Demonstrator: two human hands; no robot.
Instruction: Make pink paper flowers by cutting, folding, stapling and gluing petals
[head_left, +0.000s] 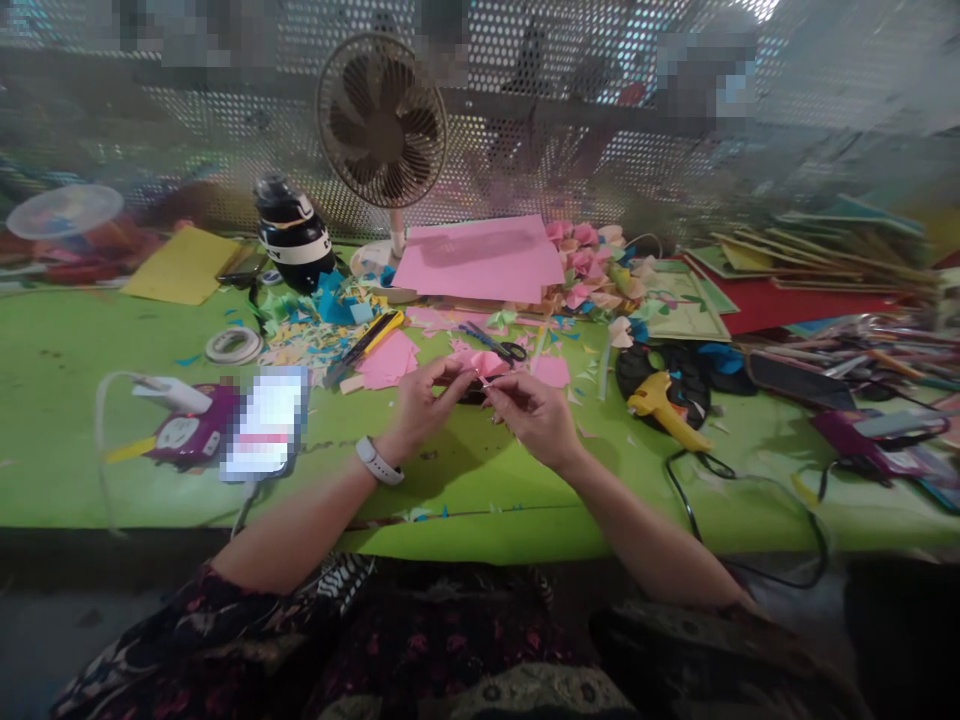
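Paper piece, small, pink and petal-like (484, 360), is held between two bare hands on the near side of the large flat pink sheets (472, 258). The left hand (429, 400), wearing a white wristband (379, 462), has thumb and forefinger nearly closed on the piece's left side; the right hand (531, 412) pinches its lower right edge, other fingers curled in. Something dark beneath the piece is too hidden to make out.

Dark-handled metal scissors (496, 343) lie on the green-covered surface (450, 470) just in front of the sheets. To the sheets' front left are small pink paper squares (390, 360) and a yellow-and-black utility knife (379, 335); farther that way lie a white tape roll (212, 347) and a phone with a lit screen (266, 425). Left of the sheets stands a black bottle with a white band (296, 240), and behind their left end a round-grilled fan (384, 135). Pink and cream paper flowers (592, 265) crowd the sheets' right side, while a yellow glue gun (664, 405) rests at a round black tray (694, 385) to their front right
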